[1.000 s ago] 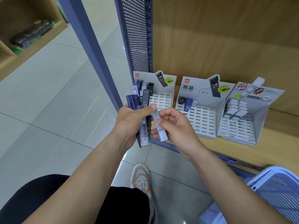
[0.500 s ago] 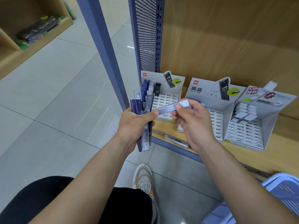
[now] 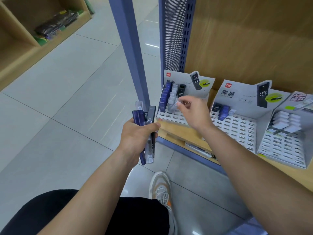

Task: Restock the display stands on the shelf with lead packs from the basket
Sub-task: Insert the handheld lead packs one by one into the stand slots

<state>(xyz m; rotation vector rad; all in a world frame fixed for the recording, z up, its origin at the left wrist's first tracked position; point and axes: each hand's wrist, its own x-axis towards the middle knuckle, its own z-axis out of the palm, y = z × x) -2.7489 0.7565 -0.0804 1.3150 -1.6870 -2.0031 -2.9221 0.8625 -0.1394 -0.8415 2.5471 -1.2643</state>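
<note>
At frame centre the left hand (image 3: 135, 135) grips a bundle of lead packs (image 3: 150, 114), while the right hand (image 3: 194, 112) pinches one pale lead pack (image 3: 174, 106) at the leftmost display stand (image 3: 179, 78) on the wooden shelf (image 3: 179, 133).

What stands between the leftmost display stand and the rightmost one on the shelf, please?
The middle display stand, holding a few dark and blue lead packs at its top left; the head view shows it.

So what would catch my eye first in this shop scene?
At centre, the left hand grips a bundle of lead packs in purple, black and clear. Just right of it, the right hand pinches a clear pack over the leftmost display stand on the wooden shelf.
</note>
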